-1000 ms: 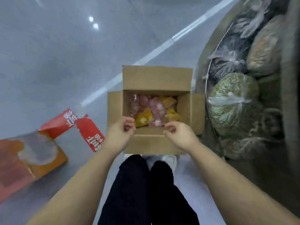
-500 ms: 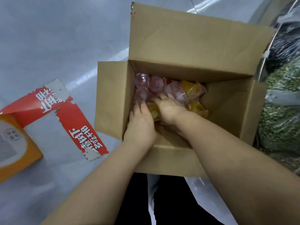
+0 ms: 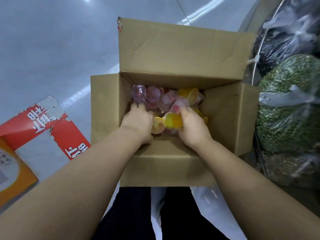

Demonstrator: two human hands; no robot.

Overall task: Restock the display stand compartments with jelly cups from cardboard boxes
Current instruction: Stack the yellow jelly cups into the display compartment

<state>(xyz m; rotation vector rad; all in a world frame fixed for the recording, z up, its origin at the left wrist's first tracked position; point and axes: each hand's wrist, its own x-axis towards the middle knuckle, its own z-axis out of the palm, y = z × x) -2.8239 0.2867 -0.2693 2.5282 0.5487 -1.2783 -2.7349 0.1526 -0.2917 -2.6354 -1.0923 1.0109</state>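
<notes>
We see grey glossy floor (image 3: pixel 52 49) with pale stripe (image 3: pixel 78 94) running diagonally. At left edge, torn red-and-orange carton (image 3: pixel 15 170) lies flat, red flap (image 3: pixel 57 129) with white print spread toward middle. At right edge, clear bags: dark one (image 3: pixel 292 32) farthest, green one (image 3: pixel 287 104) nearer, behind curved wire (image 3: pixel 259 54).

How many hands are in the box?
2. The left hand is at the box's left side by pink cups; the right hand holds a yellow cup.
</notes>
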